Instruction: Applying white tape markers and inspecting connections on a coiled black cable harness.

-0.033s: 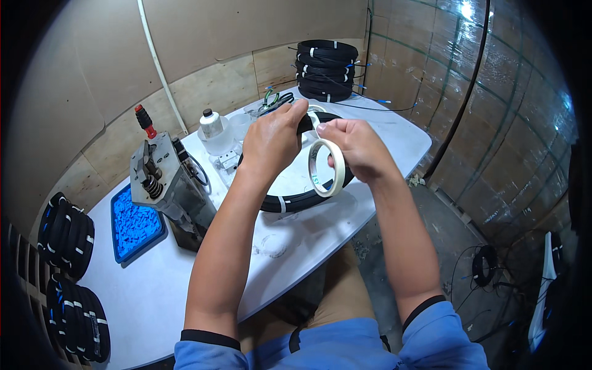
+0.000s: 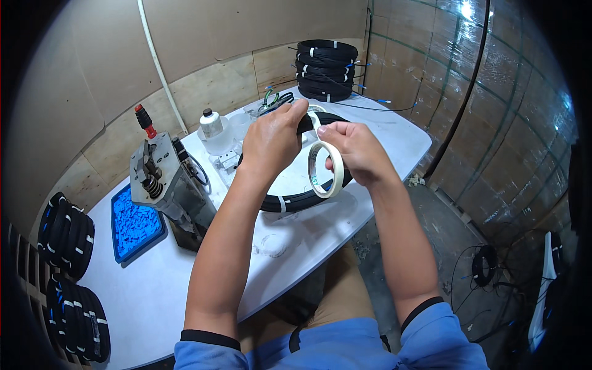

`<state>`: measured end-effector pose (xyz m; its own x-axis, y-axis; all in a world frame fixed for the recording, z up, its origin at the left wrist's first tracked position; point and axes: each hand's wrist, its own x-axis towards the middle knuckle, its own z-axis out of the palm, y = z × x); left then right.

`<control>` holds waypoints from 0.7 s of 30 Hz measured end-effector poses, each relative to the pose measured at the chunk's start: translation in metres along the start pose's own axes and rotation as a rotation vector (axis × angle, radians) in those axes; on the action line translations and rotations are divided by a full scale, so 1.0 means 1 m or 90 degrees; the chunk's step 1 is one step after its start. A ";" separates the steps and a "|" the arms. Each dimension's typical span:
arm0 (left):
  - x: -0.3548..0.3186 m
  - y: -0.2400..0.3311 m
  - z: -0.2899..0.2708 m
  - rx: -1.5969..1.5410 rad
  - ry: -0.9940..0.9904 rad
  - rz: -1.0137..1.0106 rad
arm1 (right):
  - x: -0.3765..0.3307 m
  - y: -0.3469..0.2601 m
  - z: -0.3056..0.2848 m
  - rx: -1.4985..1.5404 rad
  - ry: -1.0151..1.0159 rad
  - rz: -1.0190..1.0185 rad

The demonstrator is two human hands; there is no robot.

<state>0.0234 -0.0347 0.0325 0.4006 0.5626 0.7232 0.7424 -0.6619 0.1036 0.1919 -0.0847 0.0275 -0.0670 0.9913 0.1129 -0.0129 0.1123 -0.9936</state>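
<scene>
A black cable coil [image 2: 295, 203] rests on the white table, tied with a white band at its near side. My left hand [image 2: 272, 140] is closed around the coil's far-left part, its fingers largely hidden behind the hand. My right hand [image 2: 362, 151] pinches a roll of cream masking tape [image 2: 338, 174], which hangs upright over the coil's right part. From the roll, a tape strip [image 2: 316, 123] runs up to the coil beside my left thumb.
To the left stand a metal bench machine [image 2: 176, 191] and a blue tray [image 2: 137, 250] of small blue pieces. A capped bottle [image 2: 211, 124] is behind. Stacked black coils [image 2: 327, 71] occupy the far corner; more coils [image 2: 66, 237] sit at the left edge. Wrapped cartons [image 2: 493, 117] line the right.
My right hand and the tape roll have shifted and turned very slightly. The left hand and the coil stay where they were.
</scene>
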 end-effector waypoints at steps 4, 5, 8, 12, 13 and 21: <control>0.000 0.003 -0.001 -0.006 -0.003 0.001 | -0.006 0.013 0.007 0.022 0.036 -0.009; -0.001 0.003 -0.002 -0.003 -0.006 0.000 | -0.007 0.015 0.011 0.022 0.035 -0.011; -0.001 0.002 -0.002 -0.003 -0.011 -0.019 | -0.004 0.021 0.021 0.121 0.065 -0.039; 0.000 0.003 -0.005 0.001 -0.032 -0.036 | -0.005 0.024 0.029 0.085 0.090 -0.007; 0.000 0.002 -0.005 -0.005 -0.034 -0.037 | -0.004 0.027 0.029 0.086 0.090 -0.008; 0.002 -0.004 -0.002 -0.017 -0.042 -0.037 | 0.013 0.043 0.041 0.088 0.199 -0.084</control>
<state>0.0201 -0.0316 0.0349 0.3923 0.6314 0.6689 0.7512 -0.6396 0.1631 0.1496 -0.0701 -0.0132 0.2514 0.9444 0.2120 -0.1378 0.2517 -0.9579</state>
